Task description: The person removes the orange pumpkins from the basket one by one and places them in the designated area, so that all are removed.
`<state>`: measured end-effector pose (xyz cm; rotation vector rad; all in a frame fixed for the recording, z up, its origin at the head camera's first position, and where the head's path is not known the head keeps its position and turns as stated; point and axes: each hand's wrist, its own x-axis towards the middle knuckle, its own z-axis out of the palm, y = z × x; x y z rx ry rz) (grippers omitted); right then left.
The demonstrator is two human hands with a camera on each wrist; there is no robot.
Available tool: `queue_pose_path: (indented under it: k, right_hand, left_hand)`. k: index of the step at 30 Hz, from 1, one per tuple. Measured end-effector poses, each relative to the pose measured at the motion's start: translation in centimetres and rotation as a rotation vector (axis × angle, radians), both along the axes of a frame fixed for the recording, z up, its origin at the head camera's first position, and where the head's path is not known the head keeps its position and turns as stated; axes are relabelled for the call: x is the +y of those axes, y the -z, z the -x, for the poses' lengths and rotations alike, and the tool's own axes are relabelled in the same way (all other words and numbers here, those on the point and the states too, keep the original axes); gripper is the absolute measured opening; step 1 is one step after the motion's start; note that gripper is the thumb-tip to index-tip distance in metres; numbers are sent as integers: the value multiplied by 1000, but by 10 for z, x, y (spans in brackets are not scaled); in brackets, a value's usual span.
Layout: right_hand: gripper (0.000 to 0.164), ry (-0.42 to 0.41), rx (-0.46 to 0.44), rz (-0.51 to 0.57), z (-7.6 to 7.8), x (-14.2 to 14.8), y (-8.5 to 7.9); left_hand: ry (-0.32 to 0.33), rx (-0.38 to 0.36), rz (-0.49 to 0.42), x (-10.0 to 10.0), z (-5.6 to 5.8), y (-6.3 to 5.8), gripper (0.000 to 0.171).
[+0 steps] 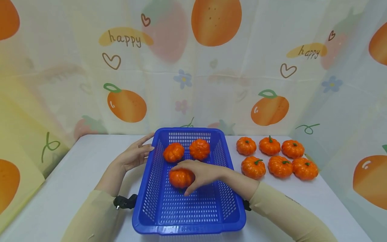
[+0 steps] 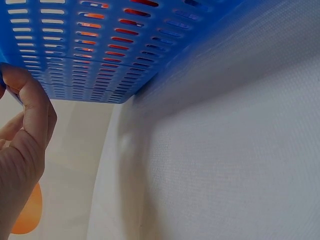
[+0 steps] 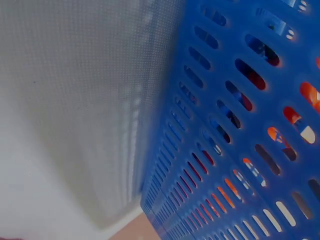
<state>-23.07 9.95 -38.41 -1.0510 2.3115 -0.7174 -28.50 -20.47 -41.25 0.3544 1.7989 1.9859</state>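
A blue perforated basket (image 1: 188, 228) stands on the white table. My right hand (image 1: 202, 173) reaches in over its right wall and grips a small orange pumpkin (image 1: 180, 178), with the thumb on the near side and fingers over the top. Two more pumpkins, one on the left (image 1: 173, 153) and one on the right (image 1: 200, 149), sit at the basket's far end. At the far left corner, my left hand (image 1: 135, 155) holds the basket's rim, its bent fingers also visible in the left wrist view. The right wrist view shows the basket's slotted outer wall (image 3: 200, 140); my right hand is hidden there.
Right of the basket, several small pumpkins with green stems stand in two rows, among them a near-left one (image 1: 253, 167) and a far-right one (image 1: 293, 149). A fruit-printed curtain (image 1: 199, 90) hangs behind the table (image 1: 99, 151).
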Motion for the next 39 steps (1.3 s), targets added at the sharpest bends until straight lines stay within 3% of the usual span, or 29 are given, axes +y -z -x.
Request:
queue_pose_path:
  k: [5,15,23,31,39]
  right_hand:
    - [53,28,10,21,0,2,-1]
    - [69,103,65,115,-1,9,-6]
    - [69,158,97,262,-3,11,-8]
    - [73,163,-6,379,-9,21,-26]
    - [80,163,-94,503,-11,49,-46]
  left_hand:
    - [-10,0,-4,1,1,-1,73]
    - [-6,1,-18,2,2,-6,73]
    - [-1,7,-15,3,1,-6,73]
    - [-6,14,1,2,-2,-2,73]
    - [-5,7,1,1,-2,-2,74]
